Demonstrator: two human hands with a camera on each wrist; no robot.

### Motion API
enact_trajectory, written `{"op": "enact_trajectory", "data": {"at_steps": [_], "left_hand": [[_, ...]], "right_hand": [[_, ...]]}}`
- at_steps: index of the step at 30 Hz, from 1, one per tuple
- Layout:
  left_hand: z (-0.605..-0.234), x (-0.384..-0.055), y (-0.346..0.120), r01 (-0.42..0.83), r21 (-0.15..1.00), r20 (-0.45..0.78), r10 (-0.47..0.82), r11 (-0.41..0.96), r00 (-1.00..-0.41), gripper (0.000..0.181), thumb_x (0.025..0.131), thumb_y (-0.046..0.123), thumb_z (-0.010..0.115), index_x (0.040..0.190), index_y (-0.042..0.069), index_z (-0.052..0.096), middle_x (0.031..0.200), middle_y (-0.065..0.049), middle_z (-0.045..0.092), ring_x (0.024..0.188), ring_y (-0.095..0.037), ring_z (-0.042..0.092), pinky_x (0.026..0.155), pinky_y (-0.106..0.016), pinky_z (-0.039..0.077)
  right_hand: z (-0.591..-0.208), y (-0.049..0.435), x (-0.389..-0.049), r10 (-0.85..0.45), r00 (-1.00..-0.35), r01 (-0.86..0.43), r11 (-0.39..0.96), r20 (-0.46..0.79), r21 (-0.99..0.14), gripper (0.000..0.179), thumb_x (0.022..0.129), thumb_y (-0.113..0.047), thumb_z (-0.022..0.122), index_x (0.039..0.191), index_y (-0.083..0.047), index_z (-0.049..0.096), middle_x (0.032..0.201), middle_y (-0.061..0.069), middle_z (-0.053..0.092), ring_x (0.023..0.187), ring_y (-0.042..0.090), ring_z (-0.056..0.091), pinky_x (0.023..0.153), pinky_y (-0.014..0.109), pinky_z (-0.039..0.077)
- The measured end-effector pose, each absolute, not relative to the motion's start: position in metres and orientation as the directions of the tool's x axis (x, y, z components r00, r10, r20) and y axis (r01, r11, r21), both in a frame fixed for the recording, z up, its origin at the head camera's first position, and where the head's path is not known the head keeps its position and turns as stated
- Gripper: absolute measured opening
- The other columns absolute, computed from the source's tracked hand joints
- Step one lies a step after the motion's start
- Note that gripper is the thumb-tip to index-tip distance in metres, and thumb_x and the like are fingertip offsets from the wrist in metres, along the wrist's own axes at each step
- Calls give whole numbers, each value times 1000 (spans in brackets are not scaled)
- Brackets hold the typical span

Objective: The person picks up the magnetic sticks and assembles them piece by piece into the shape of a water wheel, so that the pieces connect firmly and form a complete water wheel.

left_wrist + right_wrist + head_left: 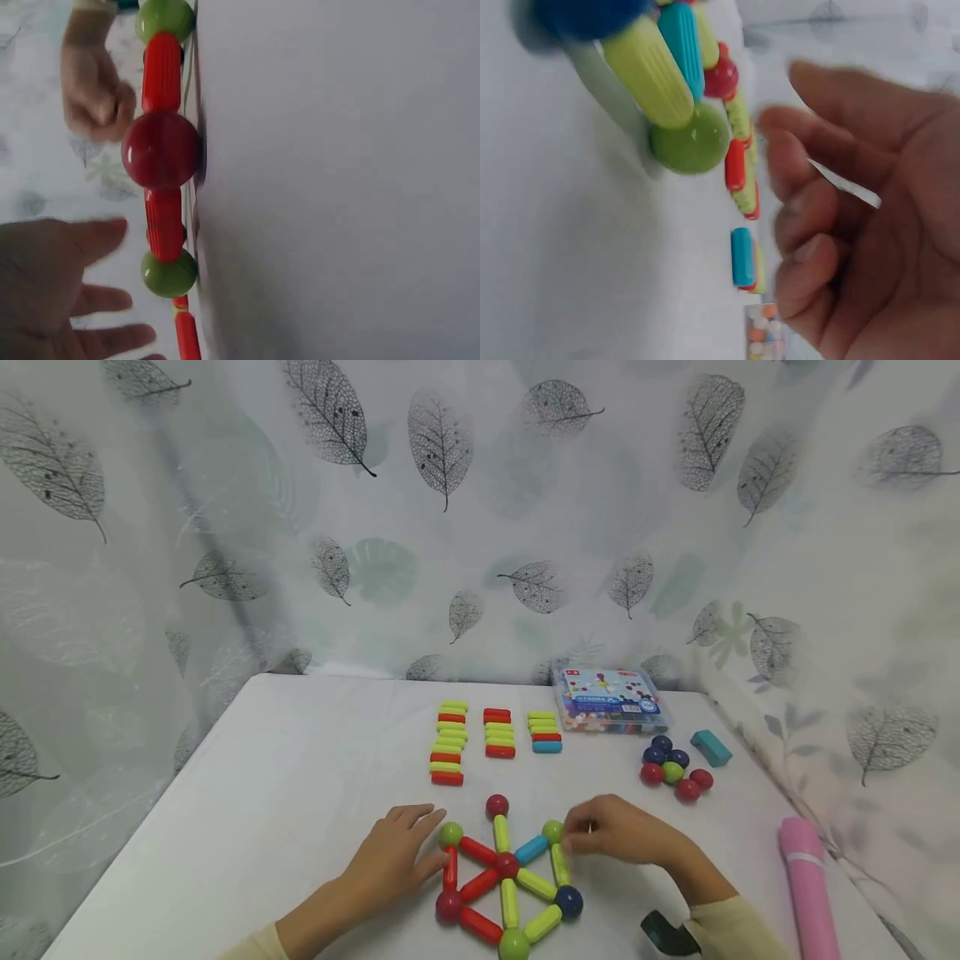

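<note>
A flat figure of coloured rods and balls lies on the table, with a red centre ball (507,865) and spokes running to balls around it. Beside its left edge, my left hand (396,850) has its fingers extended, close to a green ball (451,835) and a red rod (450,870). My right hand (611,829) hovers at the upper right green ball (552,832), fingers loosely bent; the right wrist view shows nothing in them and a gap to that green ball (690,140). A blue rod (532,849) joins this ball to the centre. A dark blue ball (569,902) forms the right corner.
Behind the figure lie three columns of spare rods (447,743). Loose balls (672,772) cluster at the right near a teal block (711,748). A clear plastic box (611,700) stands at the back; a pink roll (808,885) lies along the right edge.
</note>
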State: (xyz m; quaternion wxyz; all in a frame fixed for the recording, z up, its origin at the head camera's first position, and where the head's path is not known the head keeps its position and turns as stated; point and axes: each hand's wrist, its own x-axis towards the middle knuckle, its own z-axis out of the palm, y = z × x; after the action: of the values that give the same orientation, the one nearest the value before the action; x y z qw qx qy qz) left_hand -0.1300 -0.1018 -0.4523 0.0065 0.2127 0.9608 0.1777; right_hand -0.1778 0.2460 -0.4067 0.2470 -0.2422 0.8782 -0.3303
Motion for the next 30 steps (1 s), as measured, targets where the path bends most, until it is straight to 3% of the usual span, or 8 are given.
{"op": "enact_trajectory", "data": {"at_steps": [4,8,14,30], "left_hand": [[-455,-120,-111,434,475,-21,503,766,-864,83,86,56,75,153,17,47,157,-8,45,145,-34,38,108,-62,44],[-457,-115,-115,434,524,-93,556,733,-826,95,82,67,71,159,21,38,164,-5,35,153,-38,25,109,-67,39],[-456,-111,-113,446,505,-107,566,739,-817,97,81,61,77,160,22,36,164,-3,36,153,-39,23,109,-65,40],[-451,-108,-110,446,473,-115,555,760,-824,97,80,60,78,159,23,36,164,0,36,153,-38,23,110,-64,41]], "right_hand": [[-410,230,-219,-433,-872,-161,694,-228,-702,32,96,-27,72,123,-11,70,100,1,65,93,21,56,79,34,52],[-419,206,-258,-362,-899,-99,715,-246,-692,44,94,-26,74,136,-14,63,108,4,63,99,23,57,85,37,54],[-430,177,-284,-309,-923,-75,730,-230,-679,34,92,-19,76,124,-12,68,104,6,65,95,24,58,81,35,54],[-443,154,-296,-238,-958,-138,871,-160,-472,16,90,-17,77,103,-12,69,94,4,64,87,22,57,74,34,53]]}}
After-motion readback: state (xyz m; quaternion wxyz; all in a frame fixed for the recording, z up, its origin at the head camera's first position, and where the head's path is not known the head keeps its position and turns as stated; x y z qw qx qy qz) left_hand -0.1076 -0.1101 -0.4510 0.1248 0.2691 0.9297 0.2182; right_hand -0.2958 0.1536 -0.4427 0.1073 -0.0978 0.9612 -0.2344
